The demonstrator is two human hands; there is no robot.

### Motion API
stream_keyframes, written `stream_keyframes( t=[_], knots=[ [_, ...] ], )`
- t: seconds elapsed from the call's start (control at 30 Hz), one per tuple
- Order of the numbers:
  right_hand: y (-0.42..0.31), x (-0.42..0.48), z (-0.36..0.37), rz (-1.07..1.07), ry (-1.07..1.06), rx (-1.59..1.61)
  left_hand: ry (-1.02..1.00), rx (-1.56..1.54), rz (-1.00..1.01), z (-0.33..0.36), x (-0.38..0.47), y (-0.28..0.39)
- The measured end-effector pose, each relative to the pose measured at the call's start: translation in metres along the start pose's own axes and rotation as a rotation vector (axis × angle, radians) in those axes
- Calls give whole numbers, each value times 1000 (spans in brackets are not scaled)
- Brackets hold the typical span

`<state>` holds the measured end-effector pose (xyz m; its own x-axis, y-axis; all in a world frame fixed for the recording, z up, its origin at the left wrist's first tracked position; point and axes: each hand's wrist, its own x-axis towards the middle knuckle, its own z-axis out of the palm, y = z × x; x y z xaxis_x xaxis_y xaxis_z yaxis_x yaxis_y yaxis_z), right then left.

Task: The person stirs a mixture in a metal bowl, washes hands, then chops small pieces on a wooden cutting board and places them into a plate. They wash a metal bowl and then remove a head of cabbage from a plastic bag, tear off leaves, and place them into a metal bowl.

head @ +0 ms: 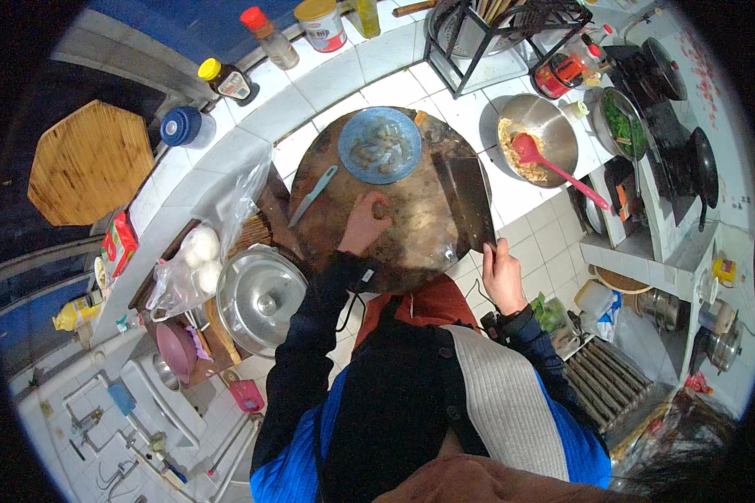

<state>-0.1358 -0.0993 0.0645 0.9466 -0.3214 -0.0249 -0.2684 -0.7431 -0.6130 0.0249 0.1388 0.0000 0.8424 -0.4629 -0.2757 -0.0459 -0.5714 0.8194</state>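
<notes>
A round wooden chopping board (409,232) lies before me. My right hand (504,276), at its right edge, grips the handle of a cleaver (469,201), whose broad dark blade rests over the board's right side. My left hand (366,223) is over the board's middle, thumb and fingers curled toward each other. Whether something small is between them I cannot tell. Just beyond it, a blue plate (346,154) holds raw peeled shrimp (382,146). To the left lies a small knife (314,193) with a pale blue handle.
Right of the board stands a steel bowl (557,119) of chopped filling with a red spoon (528,151). Farther right is a bowl of chopped greens (623,122). A glass-lidded pot (261,302) and a bag of white round items (201,251) are at left. A black rack (459,72) stands behind.
</notes>
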Motion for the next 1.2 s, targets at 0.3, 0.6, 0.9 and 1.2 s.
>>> stream_keyframes(
  t=[0.3, 0.6, 0.9, 1.2],
  knots=[
    [-3, 1, -3, 60, -28, 12, 174, 192, 281, -75, 62, 29],
    [-6, -6, -9, 115, -48, 42, -117, 743, 311, -27, 36, 14],
    [-6, -10, -7, 143, -64, 39, -377, 732, 331, 12, -9, -16],
    [-6, -13, -6, 131, -19, 28, -139, 532, 222, -20, 8, 8]
  ],
)
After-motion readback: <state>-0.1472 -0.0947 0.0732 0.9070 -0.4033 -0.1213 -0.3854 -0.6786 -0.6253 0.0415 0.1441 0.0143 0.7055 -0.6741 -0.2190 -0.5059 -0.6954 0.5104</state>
